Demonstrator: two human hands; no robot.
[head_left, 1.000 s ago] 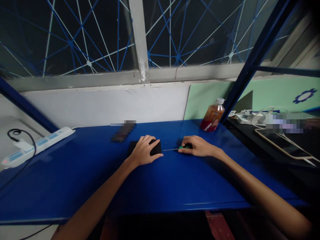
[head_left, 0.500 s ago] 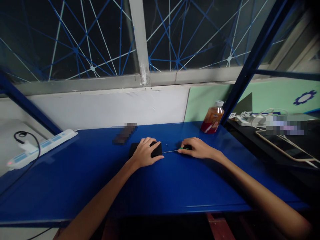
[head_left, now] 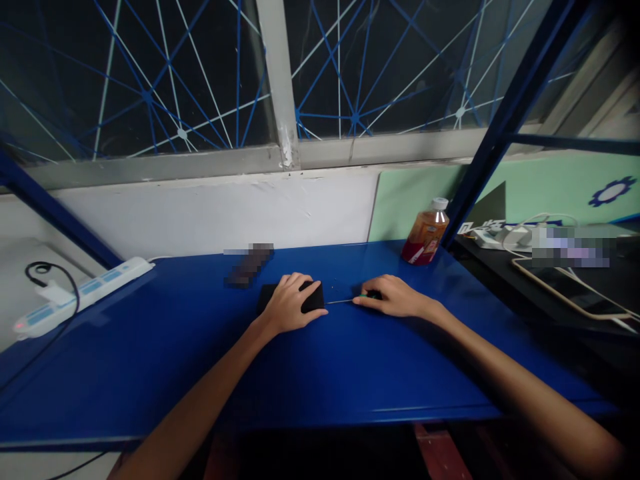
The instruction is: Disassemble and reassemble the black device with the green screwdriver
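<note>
My left hand [head_left: 293,303] lies over a black rectangular box [head_left: 313,298] on the blue table, its fingers across the top and the thumb along the near side. My right hand [head_left: 393,297] is closed around the green and black handle of a screwdriver [head_left: 340,302]. The thin metal shaft points left, and its tip is at the box's right end. Whether the tip touches the box or goes into it, I cannot tell. Most of the handle is hidden by my fingers.
Behind the box lies a dark blurred-out item [head_left: 250,265]. A drink bottle [head_left: 426,233] stands at the back right. The white power strip [head_left: 85,298] with a plugged-in cable is on the left. On a black surface at right rests a phone [head_left: 570,287] among cables.
My right hand and the screwdriver have shifted very slightly left. My left hand stays on the box. The whole view has moved a little.
</note>
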